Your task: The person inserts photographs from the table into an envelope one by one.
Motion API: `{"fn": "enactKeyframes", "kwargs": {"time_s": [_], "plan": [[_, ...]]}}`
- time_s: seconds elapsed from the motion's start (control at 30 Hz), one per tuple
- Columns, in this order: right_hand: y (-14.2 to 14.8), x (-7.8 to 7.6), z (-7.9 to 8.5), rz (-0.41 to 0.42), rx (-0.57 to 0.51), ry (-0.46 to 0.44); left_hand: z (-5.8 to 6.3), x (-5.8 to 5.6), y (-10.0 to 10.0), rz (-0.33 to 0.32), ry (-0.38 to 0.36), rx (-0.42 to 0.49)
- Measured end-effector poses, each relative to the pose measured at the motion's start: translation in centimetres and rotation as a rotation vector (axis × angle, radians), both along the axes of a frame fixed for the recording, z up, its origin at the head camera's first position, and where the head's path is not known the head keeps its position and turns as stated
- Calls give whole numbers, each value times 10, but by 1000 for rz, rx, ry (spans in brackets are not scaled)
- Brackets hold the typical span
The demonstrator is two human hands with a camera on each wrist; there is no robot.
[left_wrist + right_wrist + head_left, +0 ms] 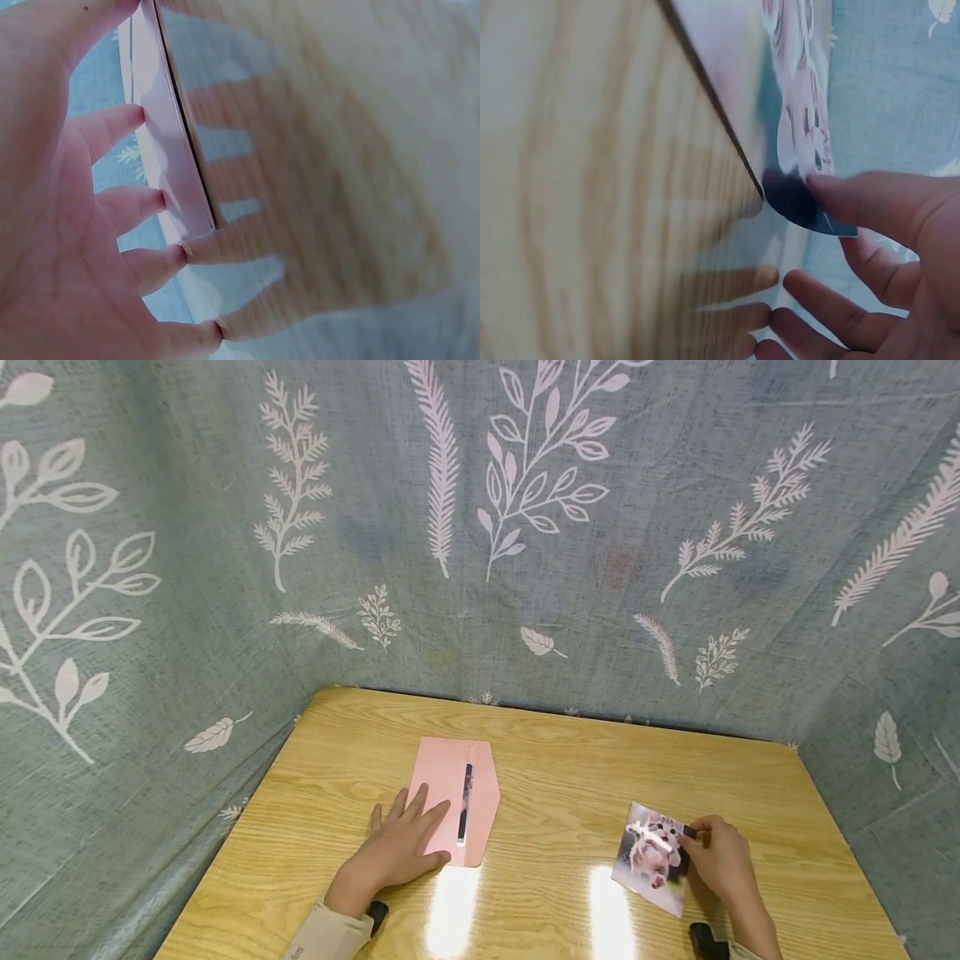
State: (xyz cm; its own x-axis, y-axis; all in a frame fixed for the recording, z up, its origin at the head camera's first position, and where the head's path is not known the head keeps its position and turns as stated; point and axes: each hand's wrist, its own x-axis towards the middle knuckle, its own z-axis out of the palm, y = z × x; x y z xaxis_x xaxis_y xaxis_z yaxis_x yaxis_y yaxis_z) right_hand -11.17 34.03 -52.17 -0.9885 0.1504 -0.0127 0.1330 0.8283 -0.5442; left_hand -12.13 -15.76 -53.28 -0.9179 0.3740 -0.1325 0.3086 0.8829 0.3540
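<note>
A pink envelope (438,772) lies on the table at the left with its pointed flap folded out to the right. A dark picture strip (466,802) shows in its opening. My left hand (402,843) rests spread across the envelope's lower left, fingertips touching its surface and the wood, as the left wrist view also shows. To the right, a photo card (651,858) of a kitten has its right edge pinched between thumb and forefinger of my right hand (722,858). In the right wrist view the pinched corner of the card (799,199) bends up from the table.
The yellow wooden table (555,777) is glossy, with two bright reflections near its front. A grey-green curtain (450,527) with white leaf patterns hangs behind it and along both sides. A black wrist device (707,939) sits at my right wrist.
</note>
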Motion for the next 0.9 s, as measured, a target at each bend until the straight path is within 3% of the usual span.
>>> {"fn": "enactKeyframes", "kwargs": {"time_s": [0.3, 0.57, 0.9], "plan": [[1, 3, 6, -162, -277, -68, -1, 0, 0, -4, 0, -5], [-4, 1, 9, -198, -492, -76, 0, -1, -1, -10, -2, -13], [-19, -4, 14, -196, -602, -3, 2, 0, 0, -8, 0, -9]]}}
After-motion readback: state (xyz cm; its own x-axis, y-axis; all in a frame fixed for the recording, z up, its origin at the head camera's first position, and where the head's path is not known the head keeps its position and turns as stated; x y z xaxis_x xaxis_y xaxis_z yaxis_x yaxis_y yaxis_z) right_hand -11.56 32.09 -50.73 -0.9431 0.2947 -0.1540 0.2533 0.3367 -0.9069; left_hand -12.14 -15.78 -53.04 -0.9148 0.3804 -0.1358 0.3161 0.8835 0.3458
